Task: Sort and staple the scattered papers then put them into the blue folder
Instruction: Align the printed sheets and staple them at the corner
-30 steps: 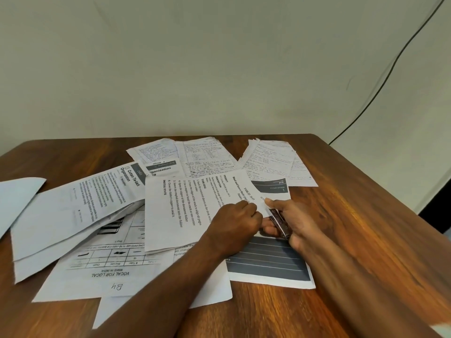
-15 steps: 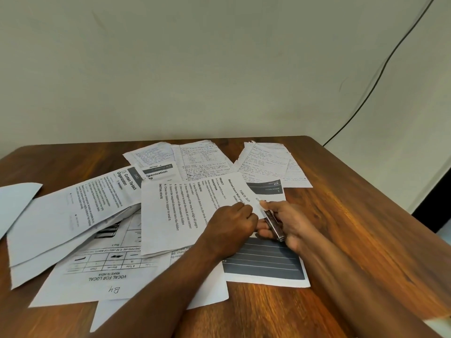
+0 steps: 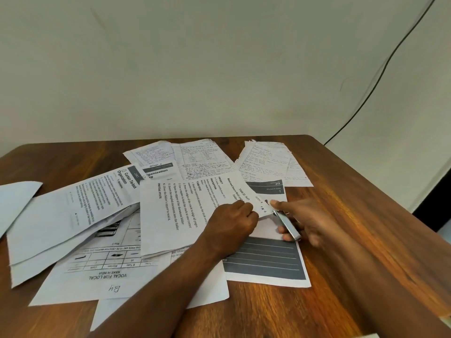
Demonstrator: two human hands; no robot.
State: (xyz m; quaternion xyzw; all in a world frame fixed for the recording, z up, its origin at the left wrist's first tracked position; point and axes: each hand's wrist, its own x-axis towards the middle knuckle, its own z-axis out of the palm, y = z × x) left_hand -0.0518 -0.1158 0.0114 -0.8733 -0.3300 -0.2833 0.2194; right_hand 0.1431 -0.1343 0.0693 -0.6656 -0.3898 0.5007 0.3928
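Observation:
Printed and handwritten papers lie scattered over a brown wooden table (image 3: 341, 215). A typed task sheet (image 3: 175, 211) lies on top in the middle. My left hand (image 3: 231, 222) pinches its right corner with curled fingers. My right hand (image 3: 305, 220) grips a small silver stapler (image 3: 288, 224), whose front end meets that same corner. Under both hands lies a sheet with dark grey bands (image 3: 266, 264). No blue folder shows in the view.
Handwritten pages (image 3: 202, 162) and another handwritten pile (image 3: 271, 164) lie at the back. Folded printed sheets (image 3: 68, 215) spread to the left, with a pale sheet (image 3: 14, 201) at the left edge. A black cable (image 3: 380, 76) runs down the wall. Bare wood shows at the right.
Both hands have stayed at the sheet's corner. The stapler has shifted slightly along the corner, and the view has drifted a little.

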